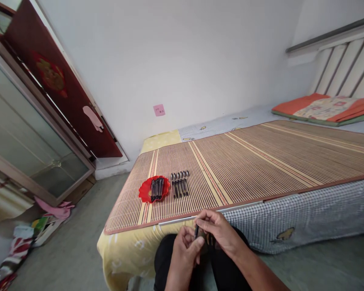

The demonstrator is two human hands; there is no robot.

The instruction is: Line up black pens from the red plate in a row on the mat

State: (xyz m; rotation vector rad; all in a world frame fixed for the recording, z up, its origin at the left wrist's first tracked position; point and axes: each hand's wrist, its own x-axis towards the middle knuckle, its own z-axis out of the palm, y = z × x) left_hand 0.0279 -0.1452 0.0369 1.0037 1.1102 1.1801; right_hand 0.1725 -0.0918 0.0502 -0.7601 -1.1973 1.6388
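Both hands (185, 247) holding dark pen (196, 231) between them; pink wall note (159, 110) inscribed (too small to read).

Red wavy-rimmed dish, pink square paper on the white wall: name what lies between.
From the dish up, the head view shows brown-striped mat, yellow patterned sheet, then white wall.

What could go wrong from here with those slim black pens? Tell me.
The slim black pen-like piece between the left hand and right hand could slip toward the black-trousered legs below. The row of slim dark pens, side by side on the brown-striped mat, might roll if bumped.
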